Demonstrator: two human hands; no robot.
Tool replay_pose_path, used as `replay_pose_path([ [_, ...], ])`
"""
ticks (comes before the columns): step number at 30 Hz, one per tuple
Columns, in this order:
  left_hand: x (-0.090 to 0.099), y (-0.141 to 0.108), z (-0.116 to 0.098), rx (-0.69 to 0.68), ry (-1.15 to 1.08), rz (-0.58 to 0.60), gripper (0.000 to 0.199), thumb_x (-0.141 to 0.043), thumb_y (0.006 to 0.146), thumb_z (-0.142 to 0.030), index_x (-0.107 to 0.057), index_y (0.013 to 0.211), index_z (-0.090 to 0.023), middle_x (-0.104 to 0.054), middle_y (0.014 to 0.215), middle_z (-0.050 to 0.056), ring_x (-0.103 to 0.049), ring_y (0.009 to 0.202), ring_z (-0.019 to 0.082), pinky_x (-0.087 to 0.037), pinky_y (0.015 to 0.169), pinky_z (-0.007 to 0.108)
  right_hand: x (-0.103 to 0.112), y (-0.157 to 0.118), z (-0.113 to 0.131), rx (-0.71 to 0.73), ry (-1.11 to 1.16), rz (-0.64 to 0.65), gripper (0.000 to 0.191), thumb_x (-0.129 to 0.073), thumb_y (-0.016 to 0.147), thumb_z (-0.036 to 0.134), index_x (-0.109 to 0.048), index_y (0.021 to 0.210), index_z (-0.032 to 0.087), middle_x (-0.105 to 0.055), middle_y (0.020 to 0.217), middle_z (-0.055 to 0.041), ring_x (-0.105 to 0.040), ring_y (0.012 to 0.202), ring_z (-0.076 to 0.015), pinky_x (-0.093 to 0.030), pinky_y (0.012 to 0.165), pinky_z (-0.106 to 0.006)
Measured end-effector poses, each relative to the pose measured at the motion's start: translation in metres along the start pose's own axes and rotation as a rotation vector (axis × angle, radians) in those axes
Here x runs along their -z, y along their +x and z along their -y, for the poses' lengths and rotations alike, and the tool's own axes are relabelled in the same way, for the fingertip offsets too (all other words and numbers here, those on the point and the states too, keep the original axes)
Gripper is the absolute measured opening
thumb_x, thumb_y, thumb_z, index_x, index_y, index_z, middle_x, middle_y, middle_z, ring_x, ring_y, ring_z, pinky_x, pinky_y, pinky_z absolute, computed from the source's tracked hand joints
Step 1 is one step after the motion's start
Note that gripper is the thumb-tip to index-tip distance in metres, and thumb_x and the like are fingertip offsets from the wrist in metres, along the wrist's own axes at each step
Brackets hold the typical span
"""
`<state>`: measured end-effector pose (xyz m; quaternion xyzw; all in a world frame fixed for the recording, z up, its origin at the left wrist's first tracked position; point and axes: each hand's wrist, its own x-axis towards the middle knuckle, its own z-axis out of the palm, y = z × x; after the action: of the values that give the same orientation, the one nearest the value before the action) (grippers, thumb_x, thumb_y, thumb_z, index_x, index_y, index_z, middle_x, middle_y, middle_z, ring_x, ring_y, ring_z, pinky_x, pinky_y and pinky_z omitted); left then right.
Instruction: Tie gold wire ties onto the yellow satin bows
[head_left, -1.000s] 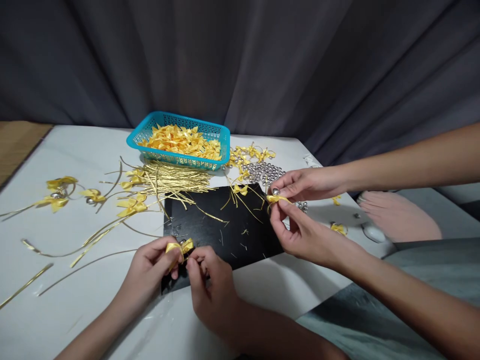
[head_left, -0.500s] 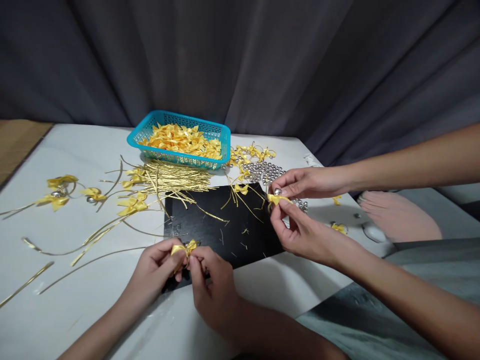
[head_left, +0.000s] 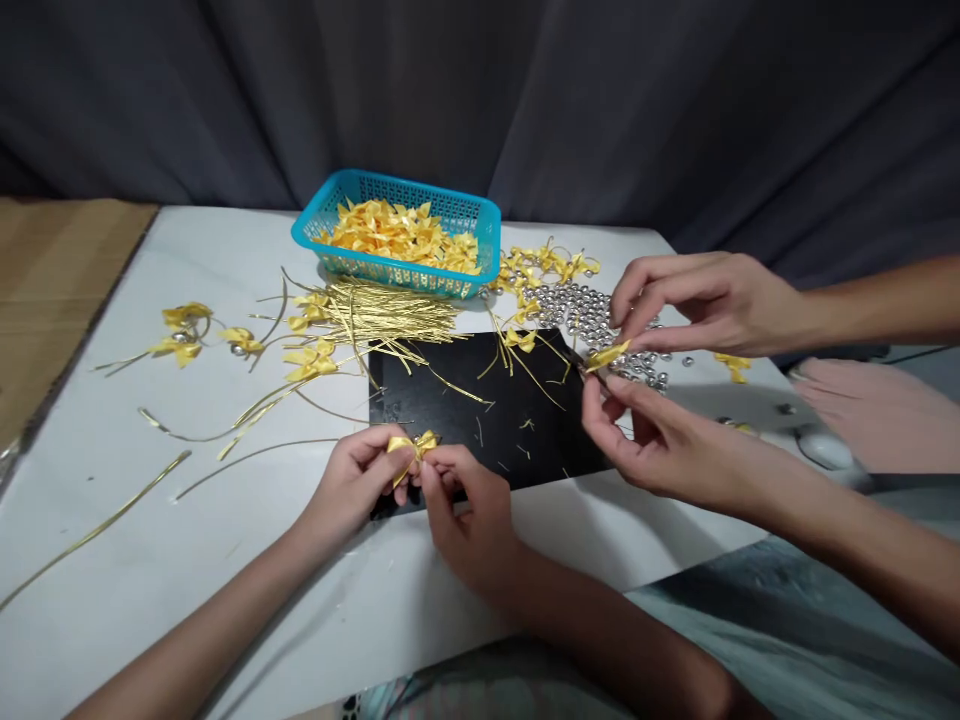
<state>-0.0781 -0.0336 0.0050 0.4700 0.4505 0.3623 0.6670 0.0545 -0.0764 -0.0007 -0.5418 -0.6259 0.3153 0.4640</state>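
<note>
My left hand (head_left: 367,470) pinches one side of a small yellow ribbon bow (head_left: 403,452). At the bow's other side, my right hand (head_left: 469,495) has its thumb and forefinger closed on it, close to the knot. Both hands are just above the near edge of a black board (head_left: 480,400). Whether a wire or bell sits behind the bow is hidden by the fingers. Left of my hands, several yellow bows with gold twist ties (head_left: 311,360) lie on the white table (head_left: 285,610).
A blue basket (head_left: 397,270) of yellow bows stands at the back, before a bundle of gold ties (head_left: 390,312). Silver bells (head_left: 577,305) lie right of it. At the right, a co-worker's hands (head_left: 675,430) hold another yellow bow (head_left: 607,356). A dark curtain hangs behind.
The view has shifted, so the table's things appear further right and higher. My hands keep their pinch on the bow. The co-worker's upper hand has lifted and spread its fingers away from their bow.
</note>
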Motion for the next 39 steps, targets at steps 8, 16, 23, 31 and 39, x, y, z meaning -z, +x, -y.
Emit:
replay_pose_path([
  [8,0.004,0.002,0.001,-0.059,0.062,-0.017,0.022,-0.057,0.076,-0.03,-0.056,0.058,-0.017,-0.054,0.053,-0.003,-0.047,0.041,0.008,-0.036,0.043,0.021,0.023,0.022,0.005,0.105,-0.073,-0.125,0.015,-0.05,0.083,0.021,-0.057,0.096,0.017,-0.062,0.084,-0.0051,-0.055,0.067,-0.0128,-0.045,0.063,-0.027],
  [16,-0.002,0.002,-0.01,-0.078,0.178,-0.05,0.019,-0.06,0.068,-0.029,-0.054,0.054,-0.017,-0.049,0.046,-0.005,-0.046,0.039,0.008,-0.037,0.04,0.019,0.032,0.068,0.017,0.049,0.15,0.409,0.01,-0.058,0.081,0.02,-0.062,0.073,0.017,-0.064,0.084,-0.0023,-0.059,0.081,-0.0129,-0.045,0.075,-0.026],
  [23,0.002,0.004,-0.009,-0.102,0.173,-0.073,0.02,-0.059,0.071,-0.03,-0.053,0.056,-0.017,-0.05,0.048,-0.004,-0.047,0.04,0.009,-0.038,0.043,0.021,0.027,0.071,0.016,0.112,0.197,0.366,0.011,-0.053,0.082,0.015,-0.056,0.072,0.016,-0.058,0.079,-0.0015,-0.054,0.077,-0.0108,-0.043,0.073,-0.024],
  [31,0.002,0.004,-0.011,-0.122,0.211,-0.081,0.02,-0.058,0.072,-0.029,-0.053,0.056,-0.018,-0.049,0.046,-0.005,-0.047,0.041,0.009,-0.038,0.043,0.02,0.021,0.067,0.018,0.005,0.272,0.283,0.009,-0.052,0.082,0.019,-0.056,0.075,0.016,-0.058,0.075,-0.0006,-0.055,0.072,-0.0102,-0.044,0.068,-0.023],
  [39,0.003,0.004,-0.011,-0.155,0.192,-0.069,0.02,-0.058,0.073,-0.026,-0.053,0.056,-0.017,-0.049,0.047,-0.005,-0.047,0.042,0.009,-0.039,0.044,0.02,0.021,0.067,0.011,0.177,0.204,0.347,0.011,-0.048,0.085,0.015,-0.052,0.074,0.017,-0.054,0.079,-0.0017,-0.052,0.077,-0.0111,-0.044,0.074,-0.024],
])
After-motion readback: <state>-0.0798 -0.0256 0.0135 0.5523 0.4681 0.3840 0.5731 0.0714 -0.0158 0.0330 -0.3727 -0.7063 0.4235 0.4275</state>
